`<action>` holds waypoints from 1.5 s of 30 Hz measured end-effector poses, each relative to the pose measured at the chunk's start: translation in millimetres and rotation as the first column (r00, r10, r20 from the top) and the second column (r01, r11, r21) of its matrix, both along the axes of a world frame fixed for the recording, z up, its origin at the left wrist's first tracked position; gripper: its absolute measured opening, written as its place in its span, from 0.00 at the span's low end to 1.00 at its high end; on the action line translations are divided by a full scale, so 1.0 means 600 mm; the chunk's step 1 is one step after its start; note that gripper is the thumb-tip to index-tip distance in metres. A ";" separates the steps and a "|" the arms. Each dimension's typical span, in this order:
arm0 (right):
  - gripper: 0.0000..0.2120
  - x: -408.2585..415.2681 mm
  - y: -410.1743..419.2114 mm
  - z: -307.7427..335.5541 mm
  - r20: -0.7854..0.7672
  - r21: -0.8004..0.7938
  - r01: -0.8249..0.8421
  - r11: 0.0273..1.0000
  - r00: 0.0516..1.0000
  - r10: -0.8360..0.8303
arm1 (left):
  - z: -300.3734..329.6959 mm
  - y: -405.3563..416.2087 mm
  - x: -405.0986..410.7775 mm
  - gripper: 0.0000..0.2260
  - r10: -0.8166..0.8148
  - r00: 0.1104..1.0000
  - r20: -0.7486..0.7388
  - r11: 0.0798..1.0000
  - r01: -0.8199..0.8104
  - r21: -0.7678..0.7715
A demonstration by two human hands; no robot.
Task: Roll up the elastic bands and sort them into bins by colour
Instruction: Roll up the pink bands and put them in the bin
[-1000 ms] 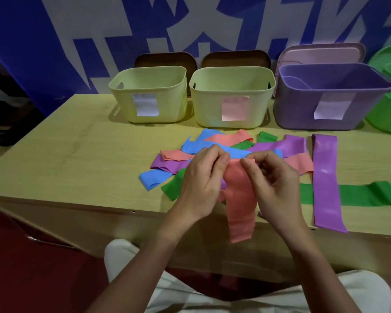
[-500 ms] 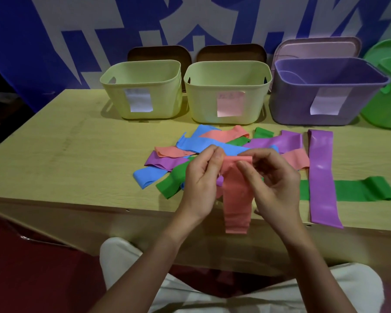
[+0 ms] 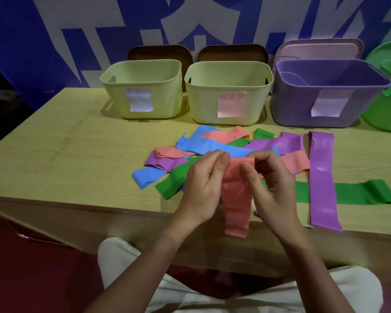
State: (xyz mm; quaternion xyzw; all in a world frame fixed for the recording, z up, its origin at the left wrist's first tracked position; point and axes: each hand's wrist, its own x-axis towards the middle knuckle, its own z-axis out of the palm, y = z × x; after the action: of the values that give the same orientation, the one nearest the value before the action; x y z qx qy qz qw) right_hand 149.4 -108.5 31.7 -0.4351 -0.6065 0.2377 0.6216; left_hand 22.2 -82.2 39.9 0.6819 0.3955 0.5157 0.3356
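A pink elastic band (image 3: 237, 195) hangs over the near edge of a wooden table (image 3: 66, 154), its top end pinched between the thumb and curled fingers of the left hand (image 3: 203, 184) and the right hand (image 3: 271, 186). Behind the hands lies a heap of blue, pink, purple and green bands (image 3: 215, 147). Two pale yellow bins (image 3: 142, 86), a purple bin (image 3: 330, 91) and a green bin (image 3: 388, 86) line the table's far side.
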 end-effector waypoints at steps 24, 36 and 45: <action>0.02 0.001 -0.010 0.007 0.042 -0.042 -0.050 0.998 0.998 0.052 | -0.006 0.008 -0.006 0.14 0.179 0.956 -0.233 0.948 -0.104 0.302; 0.07 -0.001 0.000 0.002 0.011 -0.013 0.002 1.000 1.000 -0.002 | -0.011 0.000 0.007 0.20 0.084 0.996 0.026 0.996 -0.084 0.008; 0.10 0.006 0.005 -0.001 -0.011 -0.031 0.009 0.999 1.000 -0.009 | -0.008 0.000 -0.004 0.12 0.023 0.983 -0.181 0.991 0.001 0.131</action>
State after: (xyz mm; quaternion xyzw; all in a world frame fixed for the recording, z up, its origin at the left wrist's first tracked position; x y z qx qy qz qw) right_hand 153.0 -105.7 30.9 -0.4462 -0.5972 0.2467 0.6192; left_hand 20.0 -82.1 35.2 0.7444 0.3936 0.4778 0.2502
